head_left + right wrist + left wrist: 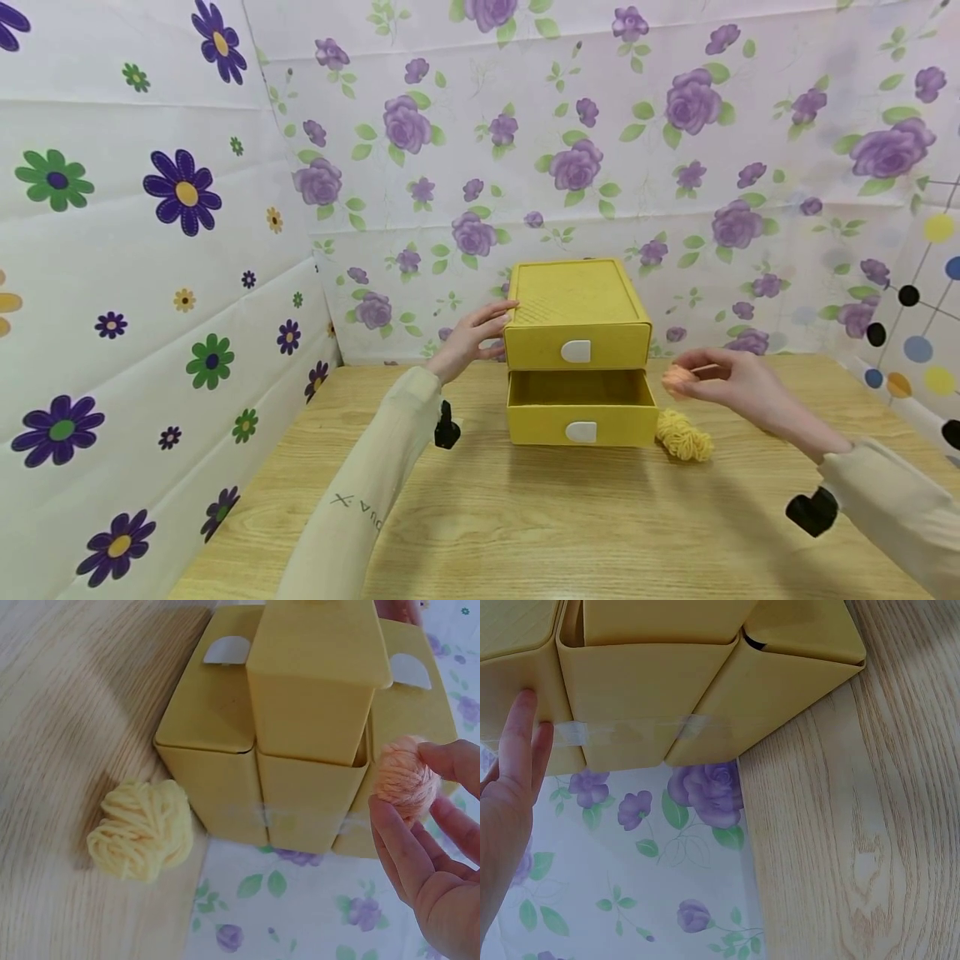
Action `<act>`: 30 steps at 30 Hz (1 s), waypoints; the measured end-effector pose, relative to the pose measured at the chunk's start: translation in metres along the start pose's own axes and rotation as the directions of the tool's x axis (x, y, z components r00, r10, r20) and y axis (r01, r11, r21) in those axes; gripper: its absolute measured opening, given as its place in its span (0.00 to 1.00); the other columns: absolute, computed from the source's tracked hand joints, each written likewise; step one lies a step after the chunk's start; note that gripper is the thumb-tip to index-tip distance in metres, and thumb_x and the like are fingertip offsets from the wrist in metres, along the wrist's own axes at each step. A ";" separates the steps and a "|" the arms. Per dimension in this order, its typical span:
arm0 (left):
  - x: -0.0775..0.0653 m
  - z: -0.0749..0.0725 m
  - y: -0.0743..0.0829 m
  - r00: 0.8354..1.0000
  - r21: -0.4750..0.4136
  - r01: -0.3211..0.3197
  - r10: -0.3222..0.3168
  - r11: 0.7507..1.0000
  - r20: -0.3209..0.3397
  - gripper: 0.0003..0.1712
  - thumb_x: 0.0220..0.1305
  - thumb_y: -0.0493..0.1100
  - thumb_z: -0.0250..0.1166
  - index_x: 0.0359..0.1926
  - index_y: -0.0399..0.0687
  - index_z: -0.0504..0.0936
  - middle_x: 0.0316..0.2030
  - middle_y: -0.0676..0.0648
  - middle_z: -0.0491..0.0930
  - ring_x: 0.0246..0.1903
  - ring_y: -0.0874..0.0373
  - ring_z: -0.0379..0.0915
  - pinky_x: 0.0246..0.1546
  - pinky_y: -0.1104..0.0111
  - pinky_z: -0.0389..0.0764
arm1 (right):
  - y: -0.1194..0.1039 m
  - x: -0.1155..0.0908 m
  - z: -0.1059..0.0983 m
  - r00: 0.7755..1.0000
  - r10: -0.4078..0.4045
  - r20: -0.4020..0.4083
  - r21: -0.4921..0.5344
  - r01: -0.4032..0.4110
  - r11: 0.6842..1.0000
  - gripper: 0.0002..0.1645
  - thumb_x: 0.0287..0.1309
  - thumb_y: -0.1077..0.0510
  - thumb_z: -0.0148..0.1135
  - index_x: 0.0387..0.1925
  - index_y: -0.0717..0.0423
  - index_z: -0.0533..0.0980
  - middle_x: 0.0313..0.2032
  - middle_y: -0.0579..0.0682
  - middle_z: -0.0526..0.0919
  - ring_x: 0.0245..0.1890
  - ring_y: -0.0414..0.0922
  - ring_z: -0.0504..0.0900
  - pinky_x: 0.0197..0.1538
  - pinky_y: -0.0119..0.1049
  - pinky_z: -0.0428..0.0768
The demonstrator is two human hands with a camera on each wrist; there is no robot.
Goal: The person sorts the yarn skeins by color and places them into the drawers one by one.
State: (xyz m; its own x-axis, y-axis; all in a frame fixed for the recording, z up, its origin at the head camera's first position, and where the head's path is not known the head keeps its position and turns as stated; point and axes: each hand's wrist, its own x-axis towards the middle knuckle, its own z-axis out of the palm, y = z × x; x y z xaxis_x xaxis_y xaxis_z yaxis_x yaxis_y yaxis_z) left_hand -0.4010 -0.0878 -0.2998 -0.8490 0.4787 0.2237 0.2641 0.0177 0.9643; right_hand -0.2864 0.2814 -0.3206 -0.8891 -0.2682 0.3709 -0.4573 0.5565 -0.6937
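Note:
A yellow three-tier drawer box (570, 292) stands on the table, its middle drawer (555, 423) pulled out and the upper drawer (540, 347) closed. The lowest tier is hidden in the head view but shows in both wrist views. My left hand (474, 340) touches the box's left side near the top with extended fingers (517, 746). Beside the box's right side, my right hand (738, 383) pinches a small peach yarn ball (405, 778) between thumb and fingers, raised above the table. Below it lies a yellow yarn bundle (684, 436), close to the open drawer's right side.
The wooden table (480, 525) runs beneath everything. Behind the box hangs a cloth with purple roses (405, 125), and a flowered cloth (127, 333) closes off the left. A dotted cloth (926, 333) is at the right.

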 end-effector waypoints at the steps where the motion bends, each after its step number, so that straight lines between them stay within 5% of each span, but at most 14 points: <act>1: 0.000 0.000 0.000 1.000 -0.003 0.002 -0.002 1.000 0.000 0.21 0.68 0.47 0.51 0.62 0.55 0.69 0.60 0.50 0.62 0.52 0.48 0.62 0.45 0.59 0.72 | -0.002 0.000 0.000 1.000 -0.010 -0.001 0.001 0.010 1.000 0.21 0.54 0.52 0.63 0.46 0.61 0.76 0.44 0.57 0.77 0.43 0.53 0.77 0.37 0.34 0.77; 30: 0.002 -0.001 -0.001 1.000 -0.010 0.004 -0.004 1.000 0.009 0.22 0.68 0.48 0.52 0.62 0.54 0.68 0.60 0.50 0.61 0.51 0.47 0.63 0.46 0.55 0.71 | -0.032 0.026 0.031 0.994 -0.104 0.028 0.117 0.100 0.988 0.16 0.53 0.56 0.65 0.42 0.60 0.77 0.40 0.55 0.78 0.40 0.51 0.77 0.35 0.37 0.78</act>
State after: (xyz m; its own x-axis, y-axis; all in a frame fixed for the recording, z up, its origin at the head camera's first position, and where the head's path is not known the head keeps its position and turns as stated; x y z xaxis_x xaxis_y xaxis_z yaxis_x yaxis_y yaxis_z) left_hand -0.4029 -0.0878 -0.3001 -0.8458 0.4867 0.2184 0.2561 0.0113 0.9666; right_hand -0.2954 0.2327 -0.3081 -0.8371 -0.3468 0.4232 -0.5429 0.4308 -0.7209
